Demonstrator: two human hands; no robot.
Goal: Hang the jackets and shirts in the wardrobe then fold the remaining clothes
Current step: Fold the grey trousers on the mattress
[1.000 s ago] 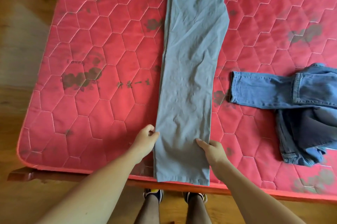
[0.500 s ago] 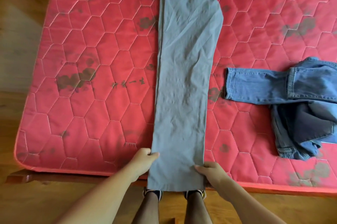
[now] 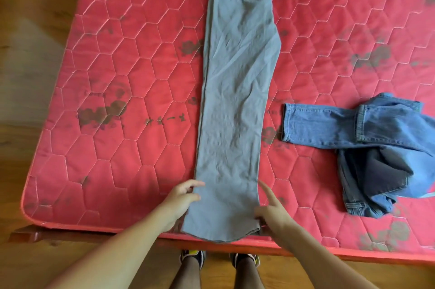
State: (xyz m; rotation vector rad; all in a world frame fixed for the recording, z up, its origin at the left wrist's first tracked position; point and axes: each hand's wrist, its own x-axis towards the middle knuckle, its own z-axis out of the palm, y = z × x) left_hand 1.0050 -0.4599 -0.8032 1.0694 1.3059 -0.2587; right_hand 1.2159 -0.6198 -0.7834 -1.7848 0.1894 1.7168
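A pair of grey trousers [image 3: 235, 100], folded lengthwise so one leg lies on the other, is stretched flat down the middle of a red quilted mattress [image 3: 122, 72]. The waistband is toward the far edge. The hems reach the near edge and hang slightly over it.

The left hand [image 3: 181, 201] is at the left side of the trousers just above the hem. Its fingers are loosely extended and their tips touch the edge of the cloth. The right hand [image 3: 270, 212] is at the right side of the hem. Its thumb lies on the cloth and its forefinger points straight toward the far edge. Its other fingers are curled down by the hem corner, and I cannot tell whether they grip it.

A crumpled pair of blue jeans [image 3: 376, 145] lies near the right edge of the mattress, apart from the trousers, with one leg pointing toward them. The mattress has dark stains. Below its near edge are a wooden bed frame [image 3: 28, 234], a wooden floor [image 3: 35, 41] and the person's shoes [image 3: 193, 256].
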